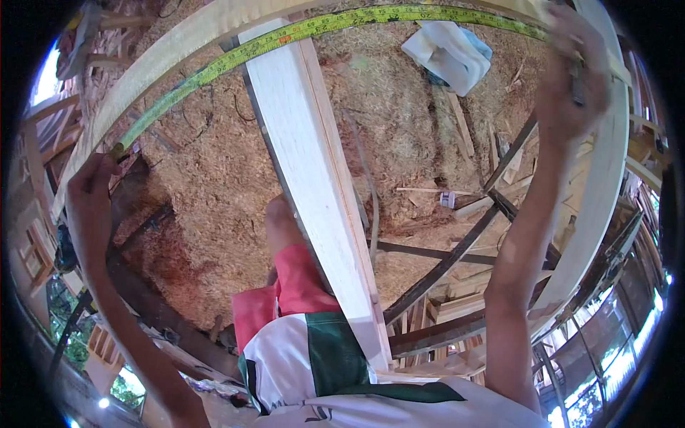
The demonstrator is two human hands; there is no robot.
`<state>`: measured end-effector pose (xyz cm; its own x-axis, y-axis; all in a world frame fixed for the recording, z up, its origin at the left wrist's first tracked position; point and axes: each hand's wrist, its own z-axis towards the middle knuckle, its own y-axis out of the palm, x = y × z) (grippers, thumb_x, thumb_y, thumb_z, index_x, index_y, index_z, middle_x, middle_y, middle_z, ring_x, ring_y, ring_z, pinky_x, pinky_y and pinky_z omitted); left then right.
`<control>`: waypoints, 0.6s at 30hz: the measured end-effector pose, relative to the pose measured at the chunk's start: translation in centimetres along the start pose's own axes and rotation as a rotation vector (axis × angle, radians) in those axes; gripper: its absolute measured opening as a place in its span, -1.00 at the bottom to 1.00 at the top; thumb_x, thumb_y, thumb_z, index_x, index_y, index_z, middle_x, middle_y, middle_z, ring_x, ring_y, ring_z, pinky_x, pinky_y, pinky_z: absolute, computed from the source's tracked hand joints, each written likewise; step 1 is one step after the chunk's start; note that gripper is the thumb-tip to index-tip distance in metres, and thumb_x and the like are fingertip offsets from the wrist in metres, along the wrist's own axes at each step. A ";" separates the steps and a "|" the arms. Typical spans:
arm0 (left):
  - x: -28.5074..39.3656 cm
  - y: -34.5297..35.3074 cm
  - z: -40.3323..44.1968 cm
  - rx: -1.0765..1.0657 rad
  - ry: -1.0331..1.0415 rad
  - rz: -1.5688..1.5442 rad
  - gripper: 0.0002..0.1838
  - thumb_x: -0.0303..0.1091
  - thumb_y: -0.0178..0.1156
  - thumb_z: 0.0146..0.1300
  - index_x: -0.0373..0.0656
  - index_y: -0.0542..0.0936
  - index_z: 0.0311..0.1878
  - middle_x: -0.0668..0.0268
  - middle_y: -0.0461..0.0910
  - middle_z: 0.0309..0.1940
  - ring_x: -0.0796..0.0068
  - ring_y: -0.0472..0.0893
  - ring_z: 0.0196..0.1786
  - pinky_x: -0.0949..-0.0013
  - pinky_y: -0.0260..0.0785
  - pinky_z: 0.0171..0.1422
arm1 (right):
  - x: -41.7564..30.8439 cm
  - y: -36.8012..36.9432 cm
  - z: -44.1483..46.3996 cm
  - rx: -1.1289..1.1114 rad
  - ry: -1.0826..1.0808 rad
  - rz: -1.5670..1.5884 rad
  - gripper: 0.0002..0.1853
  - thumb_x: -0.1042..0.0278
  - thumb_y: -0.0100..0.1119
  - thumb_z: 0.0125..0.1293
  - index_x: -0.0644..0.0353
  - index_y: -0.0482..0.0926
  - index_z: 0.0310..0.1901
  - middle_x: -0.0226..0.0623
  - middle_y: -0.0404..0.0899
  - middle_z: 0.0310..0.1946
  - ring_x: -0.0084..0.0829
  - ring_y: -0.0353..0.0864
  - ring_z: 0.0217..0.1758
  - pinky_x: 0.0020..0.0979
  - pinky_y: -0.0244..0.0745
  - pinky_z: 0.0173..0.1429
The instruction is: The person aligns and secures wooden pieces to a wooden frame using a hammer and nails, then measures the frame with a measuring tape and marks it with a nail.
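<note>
A yellow-green tape measure (pixel 314 27) stretches in an arc across the top, over one end of a pale plank (pixel 300 135). Its left end is pinched in my left hand (pixel 93 178), beside a long wooden board (pixel 164 57) that looks curved. My right hand (pixel 574 78), smeared by motion, closes at the tape's other end near the upper right. A small dark object shows in that hand, too blurred to name.
Wood shavings (pixel 193 164) cover the ground. A white and blue cloth-like item (pixel 453 53) lies beyond the plank. Dark bars (pixel 457 264) cross at the right, near stacked timber (pixel 464 307). A small container (pixel 447 200) sits on the ground.
</note>
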<state>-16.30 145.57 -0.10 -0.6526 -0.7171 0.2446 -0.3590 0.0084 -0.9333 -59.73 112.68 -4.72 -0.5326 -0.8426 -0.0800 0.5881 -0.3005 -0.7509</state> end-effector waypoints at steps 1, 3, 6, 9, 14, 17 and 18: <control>0.2 0.0 -0.1 -0.053 -0.020 0.040 -0.72 -0.23 0.12 0.49 -0.27 0.61 -0.22 0.48 0.48 -0.43 0.72 0.30 -0.41 0.54 0.17 -0.29 | 0.9 -0.2 -0.6 -0.003 0.054 -0.049 -0.66 0.19 -0.05 0.55 0.35 0.57 -0.06 -0.14 0.69 -0.19 -0.43 0.70 -0.20 -0.42 0.64 -0.10; 0.9 0.2 -0.4 -0.054 -0.056 -0.013 -0.72 -0.23 0.12 0.49 -0.28 0.62 -0.20 0.47 0.50 -0.42 0.70 0.32 -0.39 0.53 0.19 -0.26 | 1.7 -0.2 -1.3 0.507 0.662 0.309 -0.65 0.18 -0.08 0.57 0.34 0.55 -0.02 -0.14 0.66 -0.15 -0.37 0.69 -0.13 -0.38 0.64 -0.01; 0.5 0.6 -0.4 -0.046 -0.053 -0.068 -0.72 -0.23 0.13 0.48 -0.29 0.61 -0.17 0.46 0.53 -0.42 0.69 0.33 -0.38 0.52 0.21 -0.24 | 1.6 -0.2 -2.1 0.731 1.312 0.344 -0.57 0.11 -0.18 0.59 0.37 0.51 0.01 -0.10 0.63 -0.08 -0.33 0.67 -0.06 -0.36 0.64 0.00; -0.2 0.5 -0.1 -0.036 -0.002 -0.079 -0.71 -0.22 0.15 0.48 -0.31 0.62 -0.12 0.45 0.56 -0.41 0.70 0.33 -0.38 0.52 0.22 -0.24 | 2.8 0.2 -3.3 0.621 1.414 0.719 -0.49 0.03 -0.30 0.63 0.39 0.41 0.14 -0.01 0.54 0.09 -0.22 0.62 0.07 -0.17 0.55 0.12; 0.1 0.2 0.1 -0.009 -0.048 -0.051 -0.66 -0.19 0.17 0.46 -0.33 0.65 0.00 0.42 0.65 -0.35 0.70 0.36 -0.36 0.52 0.26 -0.19 | 4.7 1.1 -3.3 0.536 1.403 1.213 -0.53 0.03 -0.33 0.64 0.29 0.40 0.15 -0.06 0.56 0.04 -0.14 0.64 0.06 -0.08 0.51 0.10; -0.7 0.2 0.3 -0.005 -0.011 -0.017 -0.63 -0.16 0.18 0.46 -0.31 0.65 0.06 0.41 0.68 -0.29 0.70 0.37 -0.36 0.53 0.28 -0.16 | 5.5 1.4 -2.9 0.574 1.366 1.181 -0.64 0.13 -0.24 0.62 0.24 0.45 0.07 -0.14 0.60 -0.08 -0.23 0.66 -0.03 -0.16 0.50 0.05; -1.0 0.5 0.3 0.009 0.001 -0.082 -0.63 -0.16 0.18 0.46 -0.31 0.66 0.04 0.42 0.67 -0.31 0.70 0.37 -0.36 0.53 0.27 -0.16 | 5.5 1.4 -2.6 0.571 1.386 1.150 -0.69 0.19 -0.19 0.60 0.24 0.46 0.04 -0.16 0.59 -0.07 -0.26 0.63 -0.05 -0.10 0.47 0.10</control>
<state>-15.63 146.09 -0.92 -0.6220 -0.7145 0.3203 -0.4052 -0.0564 -0.9125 -63.36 108.79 -7.95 0.3371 0.1053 -0.9356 0.9158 -0.2672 0.2999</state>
